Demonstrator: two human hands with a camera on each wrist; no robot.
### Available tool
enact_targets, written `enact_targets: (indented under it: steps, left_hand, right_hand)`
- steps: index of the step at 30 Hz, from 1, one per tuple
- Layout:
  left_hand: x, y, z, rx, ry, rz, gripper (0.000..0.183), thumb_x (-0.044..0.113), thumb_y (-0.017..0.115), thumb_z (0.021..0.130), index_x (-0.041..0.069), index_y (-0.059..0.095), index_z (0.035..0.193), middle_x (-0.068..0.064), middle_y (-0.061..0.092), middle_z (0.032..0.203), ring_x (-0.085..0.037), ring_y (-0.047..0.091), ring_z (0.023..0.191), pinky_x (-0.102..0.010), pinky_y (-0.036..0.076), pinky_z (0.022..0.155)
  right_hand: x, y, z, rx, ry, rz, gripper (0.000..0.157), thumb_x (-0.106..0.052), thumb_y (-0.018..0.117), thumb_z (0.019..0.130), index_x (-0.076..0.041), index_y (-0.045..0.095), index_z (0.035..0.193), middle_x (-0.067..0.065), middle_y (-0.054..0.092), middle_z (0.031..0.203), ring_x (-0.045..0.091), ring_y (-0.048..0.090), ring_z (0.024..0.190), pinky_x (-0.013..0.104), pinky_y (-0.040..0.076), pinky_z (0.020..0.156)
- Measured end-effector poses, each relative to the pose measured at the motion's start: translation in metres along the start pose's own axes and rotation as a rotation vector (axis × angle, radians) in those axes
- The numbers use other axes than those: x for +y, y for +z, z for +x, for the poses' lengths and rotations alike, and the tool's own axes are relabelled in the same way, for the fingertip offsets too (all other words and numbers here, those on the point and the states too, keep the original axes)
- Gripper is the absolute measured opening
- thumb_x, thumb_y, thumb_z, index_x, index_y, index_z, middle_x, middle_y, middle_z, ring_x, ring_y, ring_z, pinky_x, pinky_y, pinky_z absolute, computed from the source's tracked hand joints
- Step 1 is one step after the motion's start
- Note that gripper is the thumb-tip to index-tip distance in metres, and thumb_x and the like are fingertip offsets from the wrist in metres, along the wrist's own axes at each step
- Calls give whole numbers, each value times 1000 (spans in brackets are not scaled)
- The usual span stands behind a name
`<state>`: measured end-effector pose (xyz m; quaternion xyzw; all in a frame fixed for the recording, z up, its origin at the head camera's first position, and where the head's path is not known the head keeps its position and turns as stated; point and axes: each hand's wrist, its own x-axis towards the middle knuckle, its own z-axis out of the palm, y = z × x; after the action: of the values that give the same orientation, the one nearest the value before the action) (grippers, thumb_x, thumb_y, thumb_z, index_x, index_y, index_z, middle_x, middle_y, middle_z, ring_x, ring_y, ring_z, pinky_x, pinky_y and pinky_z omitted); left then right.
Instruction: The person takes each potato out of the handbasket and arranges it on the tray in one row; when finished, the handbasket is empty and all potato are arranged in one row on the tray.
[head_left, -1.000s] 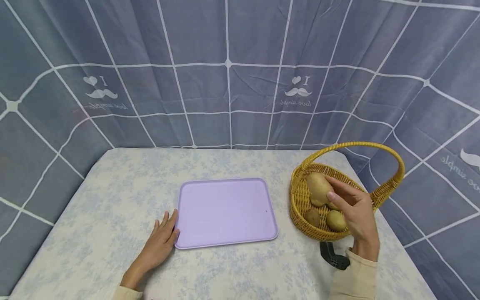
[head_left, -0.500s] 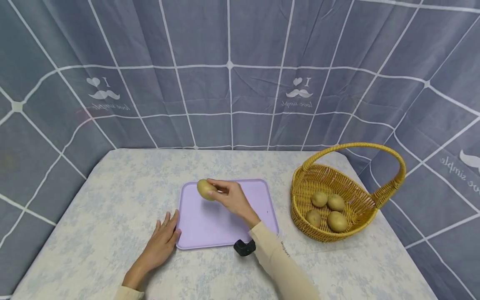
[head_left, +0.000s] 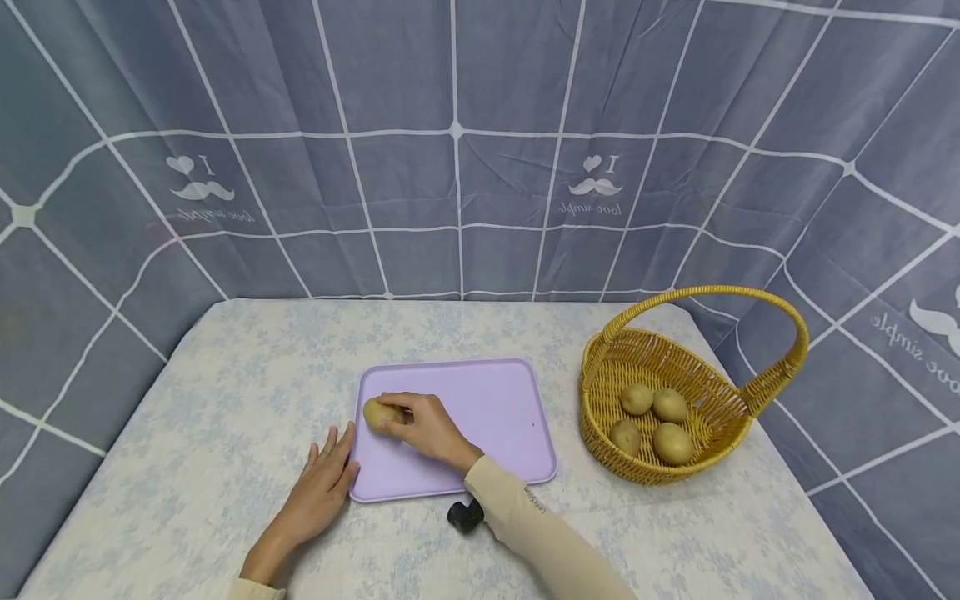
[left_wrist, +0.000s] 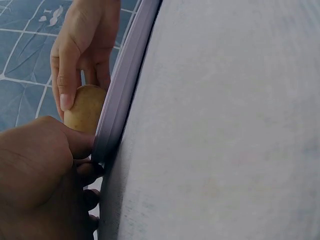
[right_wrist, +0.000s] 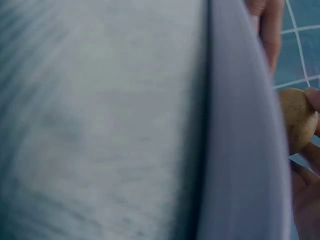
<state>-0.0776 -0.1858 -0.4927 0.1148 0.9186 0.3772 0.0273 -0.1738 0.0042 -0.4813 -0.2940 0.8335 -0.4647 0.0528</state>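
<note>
My right hand [head_left: 427, 425] grips a potato [head_left: 380, 415] over the left part of a light purple tray [head_left: 480, 392]. In the left wrist view the potato [left_wrist: 85, 110] is low, just behind the tray's rim, between the right hand's thumb and fingers. Whether its underside touches the tray is hidden. My left hand [head_left: 318, 487] lies with its fingers extended against the tray's left edge. The right wrist view catches the potato [right_wrist: 298, 120] and some fingers at its right border, beyond the tray's side.
A yellow wicker basket [head_left: 600, 433] with a tall arched handle stands to the right of the tray, several potatoes [head_left: 673, 443] inside. A pale floral cloth [head_left: 262, 358] covers the table. A grey-blue curtain [head_left: 405, 183] hangs behind and on both sides.
My right hand has carried a potato from the basket leftward to the tray, then lowered it toward the tray's left edge. My left hand has stayed in place.
</note>
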Motion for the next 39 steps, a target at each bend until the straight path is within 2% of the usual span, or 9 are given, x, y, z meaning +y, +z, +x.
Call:
enact_targets:
  steps: [5,9,15,19,22,27,33,36,39]
  left_hand:
    - [0,0,-1,0,9,-7,57,20,40,104,-6,17,150,-26,17,155,-47,4,143,-59,-7,115]
    - [0,0,-2,-2,11,-10,57,20,39,104,-6,17,150,-26,16,155,-47,4,143,-59,-7,115]
    - [1,0,-1,5,7,-7,57,20,40,104,-6,17,150,-26,17,154,-47,5,143,-59,-6,115]
    - [2,0,-2,8,11,-16,57,19,40,104,-7,18,149,-27,17,154,-48,5,142,-60,-7,114]
    - [1,0,-2,9,5,-16,57,20,40,104,-6,18,149,-26,18,154,-47,5,143,-58,-7,115]
    - [0,1,-2,13,0,-15,57,21,40,104,-5,18,150,-25,17,155,-46,5,143,-55,-8,116]
    - [1,0,-2,9,0,-23,57,20,40,104,-6,17,150,-25,16,155,-46,5,143,-56,-9,115]
    - [2,0,-2,6,0,-23,57,20,40,104,-6,17,149,-26,16,155,-46,4,143,-56,-9,115]
    - [2,0,-1,5,2,-22,57,20,40,104,-6,17,149,-25,16,155,-46,4,143,-56,-9,116]
  right_hand:
    - [-3,6,-4,-50,-85,-176,44,-32,65,92,-17,58,133,3,55,138,13,51,126,25,42,103]
    - [-5,8,-6,-79,-109,-238,46,-33,65,92,-18,57,134,5,53,140,14,49,128,28,41,105]
    - [-6,7,-7,-79,-105,-241,50,-33,67,91,-16,55,136,5,53,140,15,48,130,27,39,107]
    - [-11,-6,-11,-35,-111,-148,54,-32,67,91,-12,51,138,8,50,142,17,47,131,27,40,106]
    - [-21,-33,-17,67,-105,28,55,-25,69,90,-11,50,139,7,49,144,19,46,132,30,42,105]
    - [-46,-108,-46,311,-175,289,55,-6,69,87,-1,49,138,12,47,145,26,46,132,38,40,108]
    - [-50,-189,-109,633,-313,390,43,9,60,88,14,50,129,23,54,134,27,54,124,34,45,103]
    - [-44,-220,-133,785,-318,399,37,10,58,89,14,54,125,20,61,125,25,60,117,28,48,98]
    - [-33,-248,-149,878,-296,387,33,10,57,89,15,57,122,16,66,119,22,63,111,23,50,92]
